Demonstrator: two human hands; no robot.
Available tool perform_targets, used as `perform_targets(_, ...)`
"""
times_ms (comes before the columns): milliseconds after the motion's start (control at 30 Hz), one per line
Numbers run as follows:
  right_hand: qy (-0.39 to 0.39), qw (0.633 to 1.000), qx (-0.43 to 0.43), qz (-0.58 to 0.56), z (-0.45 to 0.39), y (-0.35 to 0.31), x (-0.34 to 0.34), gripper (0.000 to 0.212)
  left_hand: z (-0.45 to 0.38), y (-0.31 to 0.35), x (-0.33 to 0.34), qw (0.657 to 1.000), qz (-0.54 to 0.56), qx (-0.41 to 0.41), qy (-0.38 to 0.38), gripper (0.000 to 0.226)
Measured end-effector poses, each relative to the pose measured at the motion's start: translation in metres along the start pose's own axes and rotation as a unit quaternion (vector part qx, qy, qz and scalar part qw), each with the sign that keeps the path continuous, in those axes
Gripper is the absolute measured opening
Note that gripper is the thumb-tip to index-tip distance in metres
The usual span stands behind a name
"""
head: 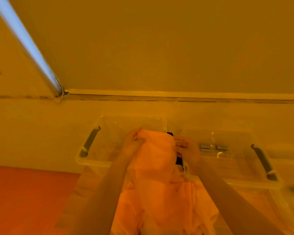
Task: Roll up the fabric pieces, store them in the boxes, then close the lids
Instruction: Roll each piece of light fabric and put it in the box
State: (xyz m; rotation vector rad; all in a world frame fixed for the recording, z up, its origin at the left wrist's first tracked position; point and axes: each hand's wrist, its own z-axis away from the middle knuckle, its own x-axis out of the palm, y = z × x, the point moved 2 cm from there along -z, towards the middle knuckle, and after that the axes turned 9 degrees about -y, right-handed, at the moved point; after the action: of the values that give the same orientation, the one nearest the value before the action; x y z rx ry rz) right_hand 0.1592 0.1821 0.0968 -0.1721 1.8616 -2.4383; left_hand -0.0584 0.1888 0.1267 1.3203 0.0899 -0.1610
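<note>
I see both hands [134,139] [185,147] gripping the fabric [156,158], fingers pinching its top edge; trailing folds may snag the box [98,160] rim.

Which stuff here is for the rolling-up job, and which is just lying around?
For the job:
- pale peach fabric piece, held up by the left hand and right hand
- clear plastic box with a grey handle, on the left
- clear plastic box with a grey handle, on the right

Just lying about:
- small black object behind the fabric
- orange-red surface
</note>
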Motion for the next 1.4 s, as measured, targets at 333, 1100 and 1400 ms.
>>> perform_targets(333,-0.074,0.995,0.038,0.063,0.003,0.004,0.008,0.020,-0.003,-0.020,-0.007,0.998,-0.036,-0.029,-0.043,0.026)
perform_targets(1100,-0.071,0.995,-0.052,0.042,0.024,-0.033,0.024,0.013,0.010,-0.015,-0.014,0.998,0.013,0.058,-0.035,0.019)
perform_targets(1400,-0.081,0.994,-0.048,0.050,0.026,-0.042,0.033,0.019,0.017,-0.006,-0.018,0.994,0.049,0.074,-0.063,0.024)
